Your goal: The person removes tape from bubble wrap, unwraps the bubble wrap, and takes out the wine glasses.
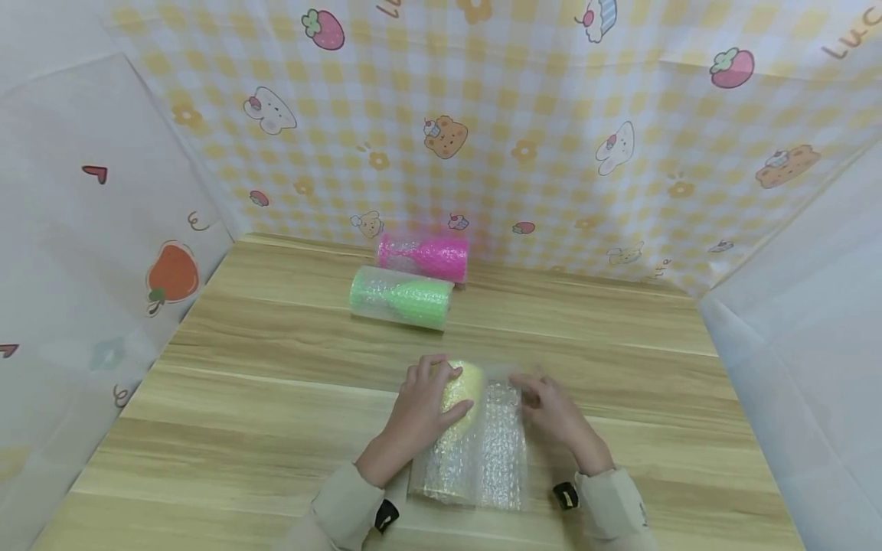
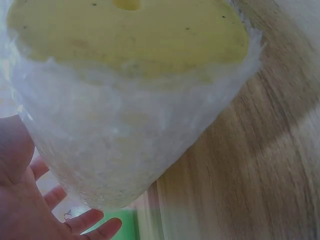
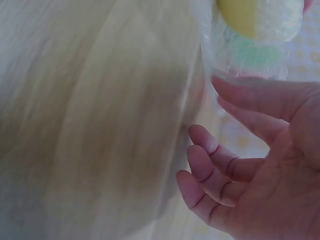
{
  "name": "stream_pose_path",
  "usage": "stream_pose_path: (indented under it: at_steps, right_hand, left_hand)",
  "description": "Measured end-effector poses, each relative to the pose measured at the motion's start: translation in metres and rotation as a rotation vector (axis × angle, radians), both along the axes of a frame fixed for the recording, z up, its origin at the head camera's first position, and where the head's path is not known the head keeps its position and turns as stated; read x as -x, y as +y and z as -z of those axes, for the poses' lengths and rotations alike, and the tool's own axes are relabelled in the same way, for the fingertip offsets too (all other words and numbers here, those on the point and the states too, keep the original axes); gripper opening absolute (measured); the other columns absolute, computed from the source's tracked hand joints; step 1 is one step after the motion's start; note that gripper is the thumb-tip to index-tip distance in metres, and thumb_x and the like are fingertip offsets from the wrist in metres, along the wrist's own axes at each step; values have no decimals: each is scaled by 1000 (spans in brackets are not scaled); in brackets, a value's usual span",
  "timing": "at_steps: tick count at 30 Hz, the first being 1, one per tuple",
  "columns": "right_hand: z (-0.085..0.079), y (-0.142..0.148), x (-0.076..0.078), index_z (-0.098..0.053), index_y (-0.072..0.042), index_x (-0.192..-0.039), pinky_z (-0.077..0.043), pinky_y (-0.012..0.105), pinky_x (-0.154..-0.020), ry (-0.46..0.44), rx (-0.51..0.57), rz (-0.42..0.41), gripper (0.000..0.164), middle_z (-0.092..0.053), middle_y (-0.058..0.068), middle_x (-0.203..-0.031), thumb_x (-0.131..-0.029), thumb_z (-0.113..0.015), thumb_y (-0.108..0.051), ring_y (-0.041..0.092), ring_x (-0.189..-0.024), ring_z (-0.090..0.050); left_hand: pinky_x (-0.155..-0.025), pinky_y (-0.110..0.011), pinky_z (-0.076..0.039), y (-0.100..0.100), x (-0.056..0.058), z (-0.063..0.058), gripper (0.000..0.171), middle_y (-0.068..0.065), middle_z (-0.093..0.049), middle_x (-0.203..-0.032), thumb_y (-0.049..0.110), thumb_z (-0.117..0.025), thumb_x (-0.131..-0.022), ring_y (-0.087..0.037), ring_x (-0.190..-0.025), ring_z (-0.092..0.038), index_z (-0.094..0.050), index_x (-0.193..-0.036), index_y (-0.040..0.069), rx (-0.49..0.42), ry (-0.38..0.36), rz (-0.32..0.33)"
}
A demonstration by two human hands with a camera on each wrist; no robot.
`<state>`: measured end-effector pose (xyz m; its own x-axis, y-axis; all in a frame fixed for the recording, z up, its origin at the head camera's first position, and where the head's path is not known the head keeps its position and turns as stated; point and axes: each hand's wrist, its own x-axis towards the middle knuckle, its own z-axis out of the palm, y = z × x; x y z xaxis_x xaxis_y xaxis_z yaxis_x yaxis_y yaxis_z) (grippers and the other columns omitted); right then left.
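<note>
A yellow object (image 1: 463, 383) lies inside a sheet of clear bubble wrap, its flat rounded end (image 2: 130, 42) facing the camera in the left wrist view. Across its far half, my left hand (image 1: 426, 402) holds the wrapped bundle, thumb on top and fingers over the far side. To the right, a loose flap of bubble wrap (image 1: 503, 444) extends from the bundle. Its far right edge is pinched between the thumb and index finger of my right hand (image 1: 554, 409). The other fingers of that hand are loosely bent, away from the wrap (image 3: 210, 50).
Behind the bundle lies a green object in bubble wrap (image 1: 403, 298), with a pink wrapped one (image 1: 427, 256) just beyond it, by the yellow checked cloth (image 1: 524, 99). White printed sheets (image 1: 76, 229) stand along both sides of the wooden table (image 1: 241, 428).
</note>
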<state>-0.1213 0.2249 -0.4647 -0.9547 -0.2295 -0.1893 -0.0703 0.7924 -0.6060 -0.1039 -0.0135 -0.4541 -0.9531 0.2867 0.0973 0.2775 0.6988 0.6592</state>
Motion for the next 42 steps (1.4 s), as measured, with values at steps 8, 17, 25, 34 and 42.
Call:
stream_pose_path:
  at_steps: [8, 17, 25, 34, 42]
  right_hand:
    - [11, 8, 3, -57, -12, -128, -41, 27, -67, -55, -2, -16, 55, -49, 7, -85, -75, -65, 5, 16, -77, -42]
    - [-2, 8, 4, -60, -10, -124, -40, 24, -59, -60, -8, -15, 35, -48, 5, -83, -91, -50, -5, 15, -71, -41]
    - [-17, -20, -8, -62, -1, -117, -54, 36, -79, 116, 130, 16, 27, -64, 13, -106, -91, -56, -5, 25, -92, -61]
    - [-5, -45, 2, -58, -3, -121, -51, 42, -90, 187, 258, 45, 29, -62, 12, -118, -93, -51, -3, 29, -108, -59]
    - [-2, -51, 14, -55, 1, -122, -48, 46, -93, 149, 241, 59, 31, -62, 18, -117, -93, -45, 0, 34, -110, -58]
  left_hand:
    - [-84, -47, -46, -1, -1, 0, 46, -13, -37, -136, 40, -64, -85, -38, -118, -40, -52, -120, 12, -6, 1, -6]
    - [-84, -47, -46, 1, -1, 1, 48, -14, -38, -135, 39, -64, -84, -37, -116, -42, -52, -120, 12, 4, 9, -10]
    - [-82, -46, -46, 4, -1, 3, 45, -15, -39, -133, 39, -66, -83, -38, -115, -42, -54, -118, 13, 35, 66, 5]
    - [-85, -47, -46, 9, -2, 0, 44, -14, -40, -133, 38, -66, -83, -38, -117, -41, -53, -117, 14, 43, 75, 11]
    - [-85, -45, -47, 11, -2, 1, 44, -13, -39, -133, 39, -66, -84, -37, -119, -39, -52, -117, 15, 60, 76, 8]
